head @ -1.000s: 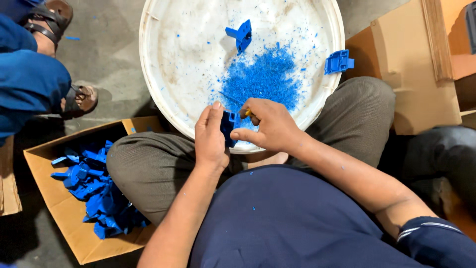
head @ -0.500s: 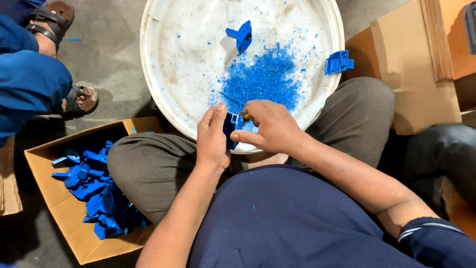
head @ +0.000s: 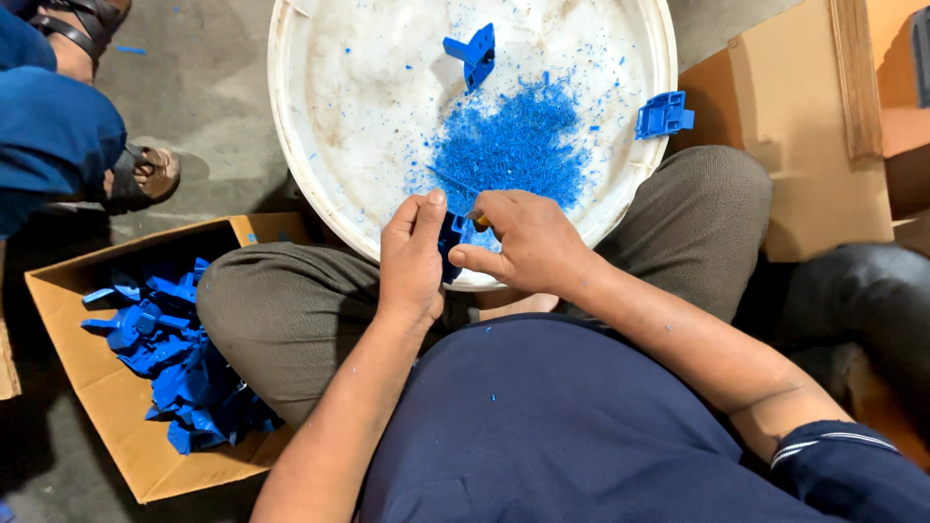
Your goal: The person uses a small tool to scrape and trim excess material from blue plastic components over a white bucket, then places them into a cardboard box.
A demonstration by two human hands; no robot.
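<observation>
My left hand grips a small blue plastic part over the near rim of a round white tub. My right hand holds a thin knife whose blade points up and to the left, against the part. A heap of blue plastic shavings lies in the tub just beyond my hands. Another blue part rests farther back in the tub, and a third blue part sits on its right rim.
A cardboard box with several blue plastic parts stands at my left knee. More cardboard boxes are at the right. Another person's blue trouser leg and sandalled foot are at the upper left on the concrete floor.
Both hands stay at the tub's near rim; my left thumb has lifted a little along the part and the right hand has shifted slightly against it.
</observation>
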